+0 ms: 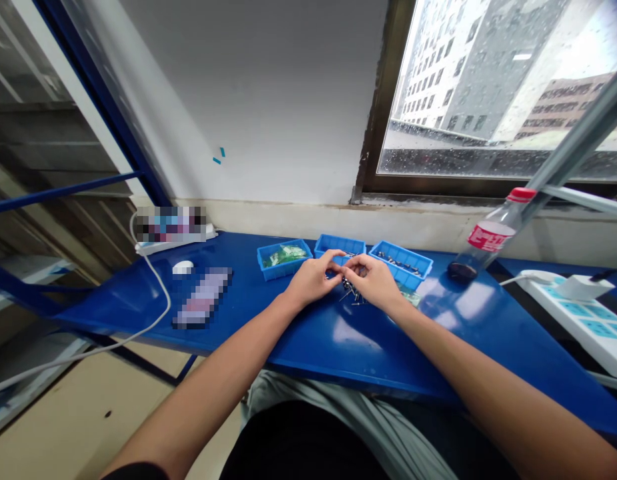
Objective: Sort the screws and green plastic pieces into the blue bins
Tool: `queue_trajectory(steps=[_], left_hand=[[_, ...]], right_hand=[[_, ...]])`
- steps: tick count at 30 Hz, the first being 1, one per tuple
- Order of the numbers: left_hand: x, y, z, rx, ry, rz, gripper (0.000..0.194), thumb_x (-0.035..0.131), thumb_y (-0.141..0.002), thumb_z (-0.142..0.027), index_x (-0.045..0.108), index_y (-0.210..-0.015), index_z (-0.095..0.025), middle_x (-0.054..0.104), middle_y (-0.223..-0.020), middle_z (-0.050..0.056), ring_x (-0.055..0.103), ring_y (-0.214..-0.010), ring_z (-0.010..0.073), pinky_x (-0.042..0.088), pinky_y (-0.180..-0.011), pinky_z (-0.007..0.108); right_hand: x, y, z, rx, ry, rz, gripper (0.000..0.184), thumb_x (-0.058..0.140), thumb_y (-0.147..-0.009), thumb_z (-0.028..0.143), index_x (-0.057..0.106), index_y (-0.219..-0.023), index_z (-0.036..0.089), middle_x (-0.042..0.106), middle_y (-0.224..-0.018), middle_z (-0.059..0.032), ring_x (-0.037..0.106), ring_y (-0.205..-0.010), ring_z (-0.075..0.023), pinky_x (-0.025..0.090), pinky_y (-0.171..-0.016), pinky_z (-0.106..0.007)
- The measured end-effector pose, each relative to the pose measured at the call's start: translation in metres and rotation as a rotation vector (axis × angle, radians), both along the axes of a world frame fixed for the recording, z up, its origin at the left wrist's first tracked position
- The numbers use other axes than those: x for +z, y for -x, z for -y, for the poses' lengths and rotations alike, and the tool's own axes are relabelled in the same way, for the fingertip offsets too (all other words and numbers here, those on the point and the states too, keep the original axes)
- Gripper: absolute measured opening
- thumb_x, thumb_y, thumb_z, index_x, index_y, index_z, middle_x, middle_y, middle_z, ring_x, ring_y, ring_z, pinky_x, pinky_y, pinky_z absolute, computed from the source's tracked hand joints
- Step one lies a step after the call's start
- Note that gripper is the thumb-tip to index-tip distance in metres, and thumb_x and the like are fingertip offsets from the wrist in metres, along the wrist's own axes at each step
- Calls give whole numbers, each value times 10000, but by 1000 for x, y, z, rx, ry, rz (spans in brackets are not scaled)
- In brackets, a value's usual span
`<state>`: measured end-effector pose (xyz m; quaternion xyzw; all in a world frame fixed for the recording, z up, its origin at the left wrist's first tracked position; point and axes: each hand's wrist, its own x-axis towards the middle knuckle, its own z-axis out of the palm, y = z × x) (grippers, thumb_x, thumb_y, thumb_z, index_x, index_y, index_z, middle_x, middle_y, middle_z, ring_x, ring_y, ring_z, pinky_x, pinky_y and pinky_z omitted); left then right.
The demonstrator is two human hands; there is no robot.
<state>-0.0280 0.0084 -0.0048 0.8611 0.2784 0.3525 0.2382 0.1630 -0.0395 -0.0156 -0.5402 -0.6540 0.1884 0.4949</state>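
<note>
My left hand (314, 279) and my right hand (372, 280) meet over the blue table (318, 347), fingertips pinched close together. Whatever lies between the fingers is too small to make out. Just under the fingertips is a loose pile of small metal pins or screws (357, 298), partly covered by my right hand. Behind the hands stands a middle blue bin (340, 241), its contents mostly hidden. To its left, another blue bin (283, 269) holds green and clear packets (287, 254). A right blue bin (402, 272) contains small dark metal parts. Beside my right wrist lies a clear packet (412, 297).
A soda bottle (491, 230) with a red cap stands at the back right. Beyond it lies a white power strip (583, 320). At left are a white rounded object (182, 267), a blurred flat object (203, 299) and a white cable (161, 293). Blue frame posts border the table.
</note>
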Motion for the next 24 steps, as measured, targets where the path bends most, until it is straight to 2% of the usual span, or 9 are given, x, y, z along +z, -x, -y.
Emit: queue_trajectory(steps=[3, 6, 12, 17, 21, 24], left_hand=[[0, -2, 1, -4, -23, 28, 477, 675, -908, -219, 590, -1377, -229, 822, -1044, 36, 775, -905, 214, 543, -816, 297], [3, -2, 0, 25, -14, 111, 425, 686, -916, -235, 603, -1332, -213, 811, -1015, 39, 755, -904, 201, 543, -836, 301], [5, -1, -5, 21, 202, 311, 452, 755, -895, -323, 603, -1294, -173, 791, -981, 72, 754, -872, 199, 585, -842, 318], [4, -3, -7, 39, 263, 341, 542, 809, -855, -354, 626, -1332, -173, 800, -1004, 80, 760, -912, 207, 583, -823, 301], [2, -4, -12, 23, 317, 333, 377, 814, -852, -411, 769, -1130, -161, 804, -1101, 117, 759, -1028, 259, 599, -882, 341], [0, -2, -17, -17, 339, 333, 329, 807, -858, -447, 818, -1013, -157, 799, -1133, 118, 748, -1087, 280, 596, -949, 362]], right_hand=[[1, 0, 0, -35, 4, 6, 116, 677, -861, 335, 694, -841, 222, 707, -745, -23, 618, -648, -198, 489, -632, -337], [0, -1, -2, -47, 1, -9, 145, 654, -887, 357, 686, -864, 218, 701, -756, -25, 625, -664, -203, 491, -646, -339], [-7, -3, -5, 28, -19, 16, 219, 637, -940, 418, 735, -929, 222, 755, -924, -68, 693, -808, -236, 541, -739, -366], [-6, -1, -4, 74, -37, 42, 244, 629, -951, 421, 792, -981, 242, 783, -977, -65, 718, -868, -244, 563, -800, -378], [-2, -1, -2, 83, 1, -77, 254, 667, -929, 464, 795, -965, 247, 806, -990, -68, 740, -882, -267, 577, -817, -405], [-1, -2, -1, 94, 32, -157, 255, 712, -903, 466, 784, -965, 229, 813, -981, -74, 750, -878, -276, 581, -811, -409]])
